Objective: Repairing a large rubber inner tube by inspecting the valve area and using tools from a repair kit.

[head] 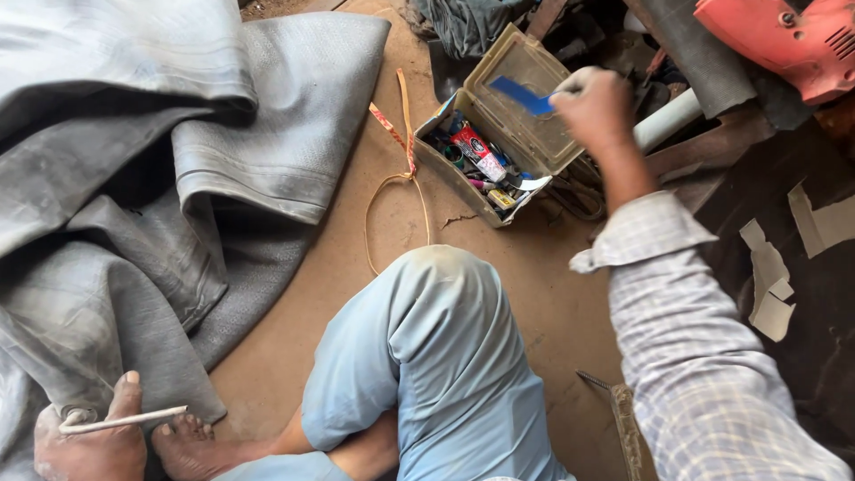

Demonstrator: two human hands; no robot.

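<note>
**Above the open box, blue strip in your right hand**

Over the open plastic box [512, 125], your right hand [595, 109] is pinching one end of a flat blue strip [524, 94], fingers closed on it. Its long axis is pointing up-left, away from your fingers. Your left hand [89, 441] is gripping a thin white stick [125, 419].

The person wears a pale checked long-sleeved shirt [704, 356] with an unbuttoned cuff, dusty light-blue trousers [436, 365], and goes barefoot.
</note>
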